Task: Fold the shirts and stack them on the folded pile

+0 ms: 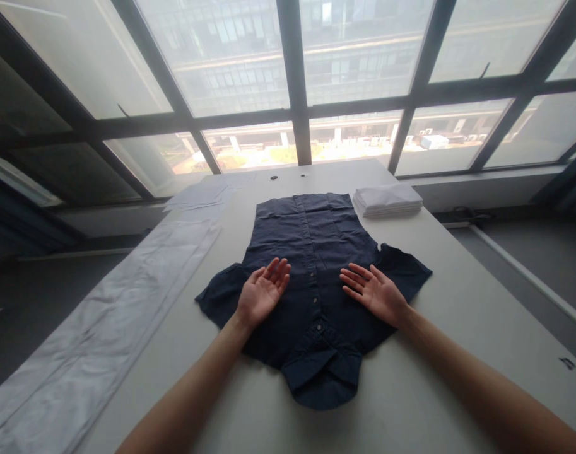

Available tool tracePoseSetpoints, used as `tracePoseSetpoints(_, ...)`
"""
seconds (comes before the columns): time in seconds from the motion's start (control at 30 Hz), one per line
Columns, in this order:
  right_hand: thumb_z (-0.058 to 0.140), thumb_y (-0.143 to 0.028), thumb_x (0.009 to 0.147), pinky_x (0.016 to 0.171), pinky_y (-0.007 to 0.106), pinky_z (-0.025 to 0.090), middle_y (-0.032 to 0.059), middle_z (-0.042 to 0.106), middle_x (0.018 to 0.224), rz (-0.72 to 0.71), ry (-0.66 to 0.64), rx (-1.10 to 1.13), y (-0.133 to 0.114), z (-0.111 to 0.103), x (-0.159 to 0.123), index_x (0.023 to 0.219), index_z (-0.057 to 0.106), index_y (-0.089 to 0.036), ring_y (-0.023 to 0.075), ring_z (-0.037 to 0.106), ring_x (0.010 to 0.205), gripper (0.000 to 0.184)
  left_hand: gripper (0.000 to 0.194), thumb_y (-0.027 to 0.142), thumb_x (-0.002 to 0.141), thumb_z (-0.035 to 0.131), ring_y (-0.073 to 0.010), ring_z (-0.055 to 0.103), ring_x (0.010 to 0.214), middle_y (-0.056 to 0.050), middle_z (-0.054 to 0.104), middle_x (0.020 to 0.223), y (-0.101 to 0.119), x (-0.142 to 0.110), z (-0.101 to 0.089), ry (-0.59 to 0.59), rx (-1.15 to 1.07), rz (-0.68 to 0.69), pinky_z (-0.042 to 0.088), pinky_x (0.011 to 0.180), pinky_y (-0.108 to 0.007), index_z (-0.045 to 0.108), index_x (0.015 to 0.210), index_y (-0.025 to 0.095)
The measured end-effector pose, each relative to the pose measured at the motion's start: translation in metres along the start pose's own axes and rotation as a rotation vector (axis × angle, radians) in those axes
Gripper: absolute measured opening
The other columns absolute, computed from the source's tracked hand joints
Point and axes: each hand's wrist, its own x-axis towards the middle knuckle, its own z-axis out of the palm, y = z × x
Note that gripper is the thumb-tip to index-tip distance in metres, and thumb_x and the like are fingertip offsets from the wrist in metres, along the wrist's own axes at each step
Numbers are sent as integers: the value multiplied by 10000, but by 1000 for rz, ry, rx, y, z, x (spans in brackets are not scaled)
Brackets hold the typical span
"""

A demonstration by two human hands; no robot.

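Observation:
A dark navy short-sleeved button-up shirt lies spread face up, its collar towards me and its hem towards the window. Its button line runs down the middle, and both sleeves stick out to the sides. Above the left half of the shirt is my left hand, palm up with its fingers stretched out and nothing in it. My right hand is over the opposite half near the sleeve, likewise palm up, fingers apart and holding nothing. Whether either hand touches the cloth I cannot tell.
The shirt rests on a long white table. A folded white cloth stack sits at the far right. Along the left side lies crinkled white sheeting, with thin pale sheets behind it. Large framed windows stand beyond the table.

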Motion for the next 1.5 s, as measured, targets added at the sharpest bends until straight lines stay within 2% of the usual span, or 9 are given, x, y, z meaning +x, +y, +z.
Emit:
tracePoseSetpoints(0.07, 369, -390, 1048, 1099, 469, 459, 136, 658, 1328, 6, -15, 3, 0, 2, -1, 1308, 587, -171, 241, 605, 1268, 404, 392, 246, 1012, 417, -278, 557, 1321, -153, 626, 1374, -23, -4, 6, -67, 45, -162, 489, 1053, -418, 601, 1338, 132)
tracePoseSetpoints(0.17, 352, -385, 1054, 1113, 480, 444, 120, 665, 1320, 6, -7, -3, -1, 4, -3, 1322, 571, -185, 238, 599, 1277, 400, 450, 254, 1017, 435, -295, 504, 1370, -175, 544, 1463, -40, -5, 11, -122, 92, -263, 441, 1101, -445, 492, 1445, 126)
tracePoseSetpoints(0.4, 343, -342, 1063, 1083, 469, 480, 161, 630, 1361, 19, 46, -6, -1, 5, -1, 1375, 490, -168, 236, 603, 1275, 387, 529, 220, 1004, 475, -301, 494, 1378, -183, 474, 1522, -34, -3, 12, -79, 99, -255, 436, 1107, -463, 346, 1513, 160)
tracePoseSetpoints(0.67, 395, -368, 1040, 1073, 559, 480, 159, 560, 1450, 26, -4, 91, -14, -6, -3, 1417, 444, -216, 265, 551, 1332, 409, 469, 193, 992, 485, -284, 532, 1348, -176, 516, 1487, -37, -3, 11, -63, 152, -243, 475, 1075, -454, 426, 1457, 190)
tracePoseSetpoints(0.93, 456, -354, 980, 1053, 514, 518, 149, 549, 1458, -276, 176, 120, -66, -47, -3, 1457, 426, -223, 243, 557, 1324, 495, 434, 204, 996, 481, -286, 511, 1367, -173, 512, 1490, -36, -2, 9, -77, 175, -242, 468, 1082, -453, 464, 1430, 183)
tracePoseSetpoints(1.1, 385, -383, 1008, 1057, 493, 513, 140, 569, 1443, -361, 157, 94, -70, -37, -9, 1365, 539, -208, 236, 564, 1314, 426, 440, 194, 1000, 474, -288, 497, 1379, -176, 499, 1501, -36, -3, 10, -82, 184, -244, 461, 1091, -460, 458, 1439, 177)
tracePoseSetpoints(1.2, 336, -484, 1021, 1051, 480, 507, 105, 569, 1454, -316, 94, 51, -66, -11, -21, 1354, 567, -243, 226, 547, 1328, 471, 456, 192, 1001, 473, -292, 493, 1381, -179, 498, 1502, -36, -3, 11, -73, 188, -246, 464, 1089, -461, 443, 1455, 176)
tracePoseSetpoints(1.33, 283, -610, 1007, 1050, 495, 488, 83, 557, 1470, -151, 22, 2, -50, 14, -28, 1383, 548, -295, 241, 518, 1355, 558, 476, 197, 998, 482, -289, 496, 1380, -173, 507, 1496, -35, -3, 12, -70, 190, -262, 466, 1089, -458, 432, 1472, 190)
tracePoseSetpoints(1.5, 327, -466, 1040, 1100, 488, 456, 132, 548, 1471, -15, -4, 41, -26, -3, -9, 1374, 540, -210, 250, 523, 1356, 471, 477, 204, 1001, 488, -287, 492, 1383, -167, 505, 1500, -34, -3, 12, -71, 185, -268, 460, 1096, -456, 430, 1474, 199)
